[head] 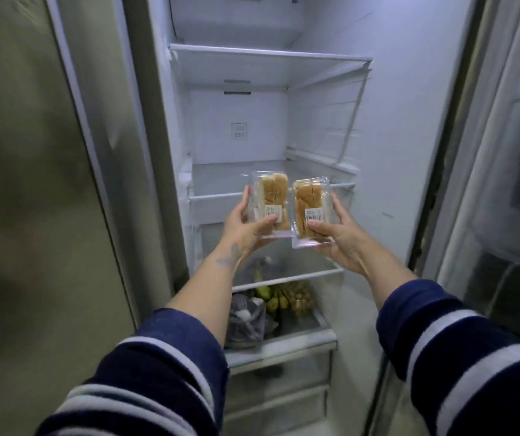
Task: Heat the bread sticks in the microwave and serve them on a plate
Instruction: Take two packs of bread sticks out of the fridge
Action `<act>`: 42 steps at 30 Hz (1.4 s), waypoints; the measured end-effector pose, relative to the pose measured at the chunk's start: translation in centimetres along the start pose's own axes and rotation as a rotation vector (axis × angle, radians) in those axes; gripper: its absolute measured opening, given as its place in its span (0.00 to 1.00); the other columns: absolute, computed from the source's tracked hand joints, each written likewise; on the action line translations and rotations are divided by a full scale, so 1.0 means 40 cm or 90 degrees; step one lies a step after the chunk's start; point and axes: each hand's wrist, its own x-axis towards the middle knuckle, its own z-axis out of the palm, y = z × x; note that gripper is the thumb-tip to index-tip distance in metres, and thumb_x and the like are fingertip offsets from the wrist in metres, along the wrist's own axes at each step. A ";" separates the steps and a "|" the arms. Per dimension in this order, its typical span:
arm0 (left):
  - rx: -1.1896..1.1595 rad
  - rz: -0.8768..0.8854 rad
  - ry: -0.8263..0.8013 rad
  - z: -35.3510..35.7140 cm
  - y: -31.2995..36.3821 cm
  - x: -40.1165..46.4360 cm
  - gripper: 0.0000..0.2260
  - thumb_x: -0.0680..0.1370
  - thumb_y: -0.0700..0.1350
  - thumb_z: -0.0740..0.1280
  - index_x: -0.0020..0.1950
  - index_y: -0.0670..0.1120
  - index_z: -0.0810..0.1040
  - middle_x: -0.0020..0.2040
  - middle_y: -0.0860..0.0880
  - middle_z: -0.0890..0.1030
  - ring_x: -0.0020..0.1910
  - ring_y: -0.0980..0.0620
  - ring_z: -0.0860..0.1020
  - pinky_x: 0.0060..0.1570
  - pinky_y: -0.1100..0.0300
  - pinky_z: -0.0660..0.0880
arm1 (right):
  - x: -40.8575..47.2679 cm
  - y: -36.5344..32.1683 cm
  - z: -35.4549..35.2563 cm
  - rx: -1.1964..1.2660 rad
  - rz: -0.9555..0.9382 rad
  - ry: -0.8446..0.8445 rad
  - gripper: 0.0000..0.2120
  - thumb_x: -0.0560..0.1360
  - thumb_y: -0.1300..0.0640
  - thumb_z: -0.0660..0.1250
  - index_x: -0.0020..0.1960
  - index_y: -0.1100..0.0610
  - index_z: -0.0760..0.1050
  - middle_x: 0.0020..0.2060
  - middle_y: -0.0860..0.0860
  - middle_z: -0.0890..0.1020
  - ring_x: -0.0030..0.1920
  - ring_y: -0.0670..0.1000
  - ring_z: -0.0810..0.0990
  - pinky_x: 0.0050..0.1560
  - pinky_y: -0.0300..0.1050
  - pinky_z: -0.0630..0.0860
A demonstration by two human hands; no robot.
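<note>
Head view, and two clear packs of bread sticks are up in front of the open fridge: the left pack [266, 204] in the left hand [246, 229], the right pack [310, 212] in the right hand [337, 236]. Each grip is closed around its pack, thumb laid over the price label, fingers wrapped along the outer edge. The packs sit side by side, nearly touching, upright and level with the middle shelf [252, 196].

Now the risks. Those clamshells look thin and slick, and each is pinched from its lower half only, so a pack could tip forward out of the fingers or pop its lid under a squeeze. With both hands full, shutting the fridge door [504, 184] on the right means an elbow or a juggle, and that is where a drop could happen. And the plastic wants to come off before any heating, I'd say.

Outward: the shelves above are bare, while the lower shelf holds bananas [271, 298], a netted bag of something yellowish [299, 297] and a dark plastic bag [246, 322]. No surface, microwave or plate in sight; the room is dim, lit mostly by the fridge.
</note>
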 end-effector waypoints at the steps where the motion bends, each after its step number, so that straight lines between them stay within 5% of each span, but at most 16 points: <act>1: 0.014 -0.005 -0.003 0.002 -0.009 -0.042 0.41 0.72 0.33 0.71 0.77 0.58 0.56 0.68 0.42 0.74 0.60 0.40 0.78 0.49 0.46 0.80 | -0.046 0.012 -0.003 -0.002 0.005 0.010 0.46 0.71 0.73 0.68 0.76 0.40 0.53 0.53 0.59 0.81 0.44 0.57 0.85 0.34 0.49 0.81; 5: 0.012 -0.048 -0.036 0.000 -0.032 -0.213 0.42 0.70 0.35 0.72 0.76 0.59 0.57 0.72 0.42 0.69 0.64 0.40 0.75 0.59 0.39 0.75 | -0.213 0.039 0.000 -0.018 0.046 0.015 0.45 0.71 0.71 0.68 0.76 0.39 0.53 0.62 0.61 0.76 0.49 0.59 0.83 0.37 0.51 0.81; 12: 0.016 -0.093 -0.030 -0.029 -0.023 -0.476 0.41 0.72 0.35 0.70 0.76 0.61 0.54 0.67 0.44 0.74 0.59 0.42 0.79 0.60 0.40 0.74 | -0.457 0.065 0.053 -0.046 0.073 -0.018 0.46 0.70 0.69 0.70 0.75 0.36 0.53 0.62 0.60 0.77 0.53 0.59 0.83 0.44 0.52 0.81; 16: -0.041 -0.115 0.013 -0.055 -0.012 -0.627 0.41 0.72 0.31 0.68 0.76 0.60 0.56 0.65 0.42 0.76 0.55 0.41 0.81 0.52 0.46 0.79 | -0.596 0.088 0.106 -0.023 0.092 -0.081 0.45 0.71 0.70 0.68 0.75 0.37 0.53 0.63 0.59 0.75 0.56 0.61 0.81 0.54 0.60 0.79; 21: -0.042 -0.075 0.077 -0.135 0.025 -0.844 0.40 0.72 0.30 0.68 0.76 0.58 0.57 0.61 0.44 0.79 0.46 0.47 0.84 0.39 0.55 0.81 | -0.738 0.135 0.219 -0.014 0.133 -0.142 0.44 0.73 0.70 0.66 0.75 0.36 0.53 0.63 0.57 0.76 0.57 0.60 0.81 0.50 0.57 0.81; 24: -0.052 -0.063 0.150 -0.200 0.053 -0.985 0.39 0.74 0.29 0.66 0.77 0.57 0.57 0.56 0.46 0.82 0.44 0.49 0.84 0.38 0.55 0.81 | -0.814 0.166 0.314 -0.025 0.157 -0.192 0.43 0.73 0.70 0.67 0.75 0.37 0.53 0.62 0.54 0.77 0.57 0.58 0.80 0.55 0.61 0.78; 31: -0.041 -0.035 0.307 -0.419 0.159 -1.253 0.38 0.74 0.30 0.67 0.77 0.55 0.56 0.64 0.41 0.77 0.49 0.45 0.82 0.41 0.52 0.81 | -0.919 0.252 0.605 -0.040 0.201 -0.309 0.44 0.72 0.69 0.68 0.75 0.36 0.54 0.59 0.53 0.80 0.53 0.55 0.83 0.42 0.51 0.81; 34: -0.011 -0.016 0.360 -0.540 0.222 -1.336 0.39 0.74 0.31 0.67 0.78 0.55 0.54 0.67 0.41 0.75 0.54 0.43 0.80 0.53 0.46 0.78 | -0.931 0.299 0.760 -0.040 0.214 -0.359 0.44 0.71 0.68 0.69 0.74 0.35 0.54 0.58 0.52 0.80 0.51 0.54 0.84 0.40 0.49 0.81; 42: -0.019 0.008 0.392 -0.910 0.393 -1.459 0.35 0.76 0.31 0.65 0.77 0.56 0.58 0.65 0.42 0.76 0.57 0.43 0.79 0.56 0.47 0.78 | -0.918 0.445 1.199 -0.012 0.243 -0.432 0.46 0.68 0.67 0.71 0.74 0.35 0.55 0.54 0.55 0.83 0.48 0.55 0.85 0.38 0.47 0.82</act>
